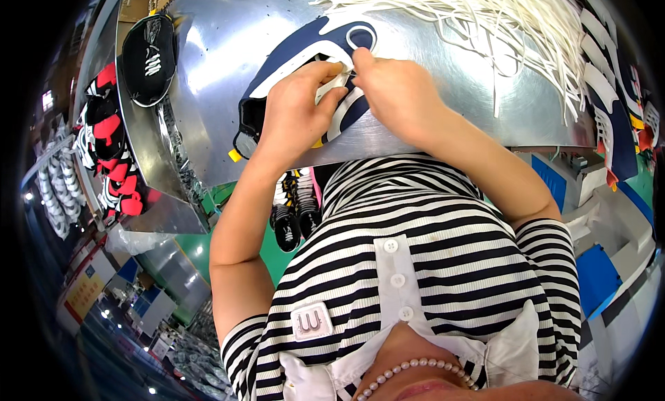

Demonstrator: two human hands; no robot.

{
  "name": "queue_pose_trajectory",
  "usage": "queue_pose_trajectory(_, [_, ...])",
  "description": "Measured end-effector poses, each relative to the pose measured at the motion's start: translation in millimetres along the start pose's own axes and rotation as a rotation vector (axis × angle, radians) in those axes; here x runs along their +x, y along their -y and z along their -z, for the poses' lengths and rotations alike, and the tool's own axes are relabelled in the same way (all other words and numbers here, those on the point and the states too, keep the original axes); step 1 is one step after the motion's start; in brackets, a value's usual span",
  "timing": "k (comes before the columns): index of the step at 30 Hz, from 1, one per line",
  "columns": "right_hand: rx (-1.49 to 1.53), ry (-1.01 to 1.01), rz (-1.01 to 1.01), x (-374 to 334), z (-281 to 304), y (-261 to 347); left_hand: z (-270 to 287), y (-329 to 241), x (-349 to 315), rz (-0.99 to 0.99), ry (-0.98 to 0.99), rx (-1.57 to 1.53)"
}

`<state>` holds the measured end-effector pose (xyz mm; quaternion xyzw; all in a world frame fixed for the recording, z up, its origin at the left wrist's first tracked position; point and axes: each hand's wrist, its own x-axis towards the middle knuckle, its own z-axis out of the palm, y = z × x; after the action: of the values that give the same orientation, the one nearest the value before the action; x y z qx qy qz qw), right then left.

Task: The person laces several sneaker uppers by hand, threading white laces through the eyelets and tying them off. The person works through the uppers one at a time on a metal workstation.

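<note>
A navy and white shoe upper point(287, 55) lies on the shiny metal table, its dark opening toward the lower left. My left hand point(301, 107) is closed over its white eyelet edge, with thumb and forefinger pinching near the middle. Close beside it, my right hand point(398, 93) is closed in a pinch on a white shoelace point(361, 30), which curls in a small loop above the fingers. The fingertips of both hands nearly meet over the upper. The exact spot where the lace meets the eyelets is hidden by my fingers.
A heap of loose white laces point(478, 20) spreads over the far right of the metal table point(215, 75). A black laced shoe upper point(147, 61) lies at the left. Red, black and white uppers point(111, 145) are stacked beyond it; navy and white ones point(613, 117) hang at the right edge.
</note>
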<state>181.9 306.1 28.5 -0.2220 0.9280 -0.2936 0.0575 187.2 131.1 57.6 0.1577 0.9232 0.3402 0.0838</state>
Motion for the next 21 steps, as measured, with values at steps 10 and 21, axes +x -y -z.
queue_pose_trajectory(10, [0.195,0.112,-0.053,-40.3,62.6,5.8,2.9,7.4,-39.1,-0.225,-0.264,0.239])
queue_pose_trajectory(21, [0.84,-0.256,-0.166,12.2,34.8,-9.2,30.0,32.3,-44.2,0.16,0.16,-0.345])
